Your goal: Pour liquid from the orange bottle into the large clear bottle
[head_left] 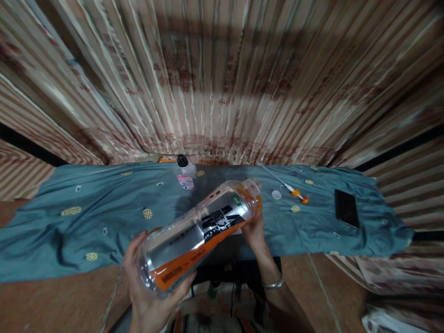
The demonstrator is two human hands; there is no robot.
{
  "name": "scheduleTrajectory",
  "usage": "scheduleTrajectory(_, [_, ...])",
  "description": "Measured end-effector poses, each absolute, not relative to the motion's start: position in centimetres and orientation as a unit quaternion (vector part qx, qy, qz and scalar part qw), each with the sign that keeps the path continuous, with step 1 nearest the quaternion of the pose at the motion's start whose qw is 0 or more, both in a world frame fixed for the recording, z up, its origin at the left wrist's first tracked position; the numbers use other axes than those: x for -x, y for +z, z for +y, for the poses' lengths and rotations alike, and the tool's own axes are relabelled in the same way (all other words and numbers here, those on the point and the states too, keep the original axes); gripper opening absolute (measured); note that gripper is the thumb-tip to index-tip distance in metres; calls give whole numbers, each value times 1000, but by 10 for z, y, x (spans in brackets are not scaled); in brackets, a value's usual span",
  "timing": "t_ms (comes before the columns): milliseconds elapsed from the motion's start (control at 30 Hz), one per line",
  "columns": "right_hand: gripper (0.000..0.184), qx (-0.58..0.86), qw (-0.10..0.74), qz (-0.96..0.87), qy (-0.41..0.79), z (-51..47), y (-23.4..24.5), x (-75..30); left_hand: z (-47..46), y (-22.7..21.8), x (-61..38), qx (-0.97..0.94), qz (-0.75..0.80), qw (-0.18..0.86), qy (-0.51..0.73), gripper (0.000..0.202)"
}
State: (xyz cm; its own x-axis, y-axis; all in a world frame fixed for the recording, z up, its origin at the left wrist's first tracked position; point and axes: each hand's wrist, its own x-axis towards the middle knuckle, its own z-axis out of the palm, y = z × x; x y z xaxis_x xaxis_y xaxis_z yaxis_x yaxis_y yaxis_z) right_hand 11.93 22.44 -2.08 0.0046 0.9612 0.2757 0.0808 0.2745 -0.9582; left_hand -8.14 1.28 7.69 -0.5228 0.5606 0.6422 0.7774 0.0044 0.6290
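A large clear plastic bottle (194,231) with a silver, black and orange label is held tilted in front of me, its neck up to the right. My left hand (149,286) wraps round its base at the lower left. Around the neck end, my right hand (255,226) grips the bottle from below, with a metal bangle (274,282) on the wrist. The mouth shows no cap. Close to the neck, on the cloth, lie a small white disc (276,194) and an orange-and-white pump head (298,194) with a long white tube.
A small bottle (185,173) with a black cap and pink label stands at the back of the table. A black phone (346,208) lies on the right. The teal cloth (114,222) is wrinkled, and a patterned curtain (222,83) hangs behind it.
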Motion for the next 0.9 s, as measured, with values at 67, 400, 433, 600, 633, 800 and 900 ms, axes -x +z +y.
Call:
scheduleTrajectory(67, [80,443,553,-587,392,224,-18,-117,11,76,83,478,-702,97,-519,110])
scheduleTrajectory(400, [70,435,544,-601,391,222,-9,-119,9,75,80,428,-727,74,-532,110])
scheduleTrajectory(433, [69,433,544,-603,390,222,-9,-120,10,75,81,431,-722,87,-535,109])
scheduleTrajectory(600, [70,449,534,-600,391,222,-12,-121,13,78,81,453,-705,93,-538,108])
scheduleTrajectory(633, [70,450,535,-597,393,222,-13,-121,12,78,81,453,-705,90,-538,108])
scheduleTrajectory(800, [69,448,547,-597,380,222,-14,-122,8,78,79,435,-721,62,-536,97])
scheduleTrajectory(900, [67,436,552,-603,375,223,-15,-122,8,76,79,440,-714,72,-539,105])
